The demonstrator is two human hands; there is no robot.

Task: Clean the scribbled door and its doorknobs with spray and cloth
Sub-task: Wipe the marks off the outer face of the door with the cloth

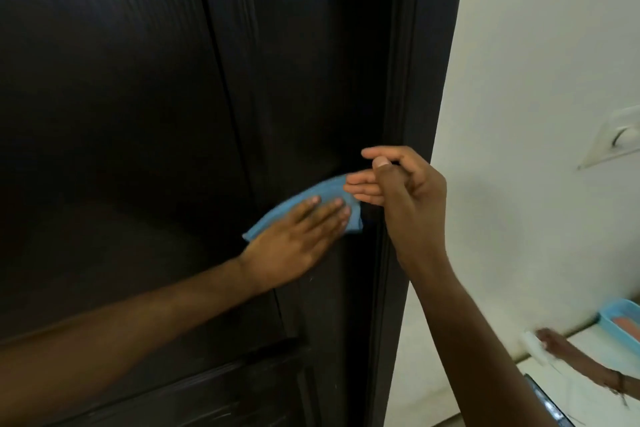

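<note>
Cloth [322,199], blue, is pressed flat under left hand [298,236] near door [121,97] right edge; right hand [398,184], loosely curled, empty, is held just beside.

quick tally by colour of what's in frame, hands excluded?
Blue: 2, cloth, tray
Dark: 1, door
White: 2, wall, wall switch
Total: 5
</note>
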